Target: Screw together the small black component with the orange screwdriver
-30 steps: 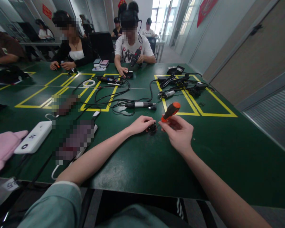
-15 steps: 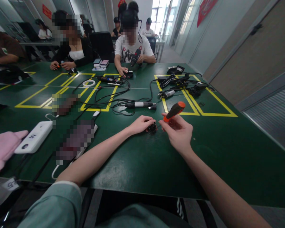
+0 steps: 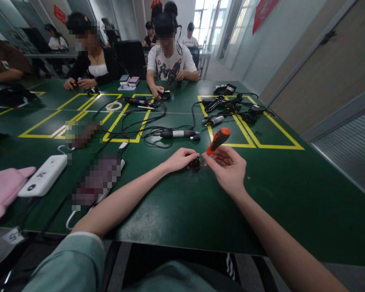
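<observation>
My left hand [image 3: 179,159] rests on the green table [image 3: 182,211], its fingers pinched on a small black round part [image 3: 195,164]. My right hand [image 3: 228,168] holds an orange-and-black screwdriver [image 3: 217,140] by the lower handle, the handle tilted up and to the right, the tip pointing down at the black part. The blade itself is mostly hidden between the fingers.
Just behind my hands lie a black-and-silver electric tool [image 3: 178,134] and tangled cables [image 3: 146,121]. A white power bank [image 3: 44,175] and pink cloth [image 3: 1,192] sit at left. More tools [image 3: 228,106] lie in a yellow-taped box. Two people work across the table.
The screwdriver handle has swung a little, first right and then back left and steeper. My left hand has stayed on the black part.
</observation>
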The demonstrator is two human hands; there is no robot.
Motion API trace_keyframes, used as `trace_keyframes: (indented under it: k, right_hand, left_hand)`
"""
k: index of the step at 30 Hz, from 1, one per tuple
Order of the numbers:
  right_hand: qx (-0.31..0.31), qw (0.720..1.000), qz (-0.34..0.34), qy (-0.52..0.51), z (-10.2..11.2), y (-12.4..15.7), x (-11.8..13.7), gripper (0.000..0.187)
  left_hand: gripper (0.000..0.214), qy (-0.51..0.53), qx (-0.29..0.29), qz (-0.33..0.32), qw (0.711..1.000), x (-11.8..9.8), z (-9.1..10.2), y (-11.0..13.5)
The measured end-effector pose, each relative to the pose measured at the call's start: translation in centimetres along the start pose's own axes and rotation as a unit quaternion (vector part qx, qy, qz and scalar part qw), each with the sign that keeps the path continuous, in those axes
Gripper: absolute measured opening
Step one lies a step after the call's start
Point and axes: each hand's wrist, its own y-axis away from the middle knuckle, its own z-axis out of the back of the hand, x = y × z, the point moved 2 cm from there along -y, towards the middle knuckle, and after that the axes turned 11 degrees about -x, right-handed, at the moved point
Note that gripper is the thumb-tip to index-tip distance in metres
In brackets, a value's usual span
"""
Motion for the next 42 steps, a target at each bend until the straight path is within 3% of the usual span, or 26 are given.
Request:
trace_keyframes:
  k: [6,12,15,20,29,32,42]
  right_hand:
    - [0.005,1.0,0.001,0.022,0.11,-0.13,0.18,0.025]
    - [-0.029,0.999,-0.035,0.006,0.13,-0.11,-0.18,0.038]
    - [-0.014,0.999,-0.034,-0.019,-0.09,0.01,-0.33,0.043]
    - [0.027,0.999,-0.026,-0.014,-0.18,0.09,-0.26,0.037]
    - [0.002,1.0,0.009,0.025,0.1,-0.07,-0.4,0.033]
    - [0.002,1.0,0.004,0.002,0.06,0.04,-0.39,0.038]
    - [0.011,1.0,-0.023,0.001,-0.03,-0.06,-0.02,0.03]
  left_hand:
    - [0.034,0.002,0.001,-0.002,1.0,0.37,-0.01,-0.14]
    - [0.033,0.006,0.002,-0.002,1.0,0.28,0.03,-0.07]
    - [0.032,0.01,0.004,-0.001,1.0,0.08,0.04,0.05]
    - [0.031,0.008,-0.001,0.008,1.0,0.07,-0.03,0.01]
    - [0.032,0.016,0.001,0.006,1.0,0.09,-0.13,-0.06]
    - [0.034,0.014,0.001,0.009,1.0,0.06,-0.1,0.0]
    - [0.031,0.012,-0.004,0.008,1.0,-0.15,-0.13,0.05]
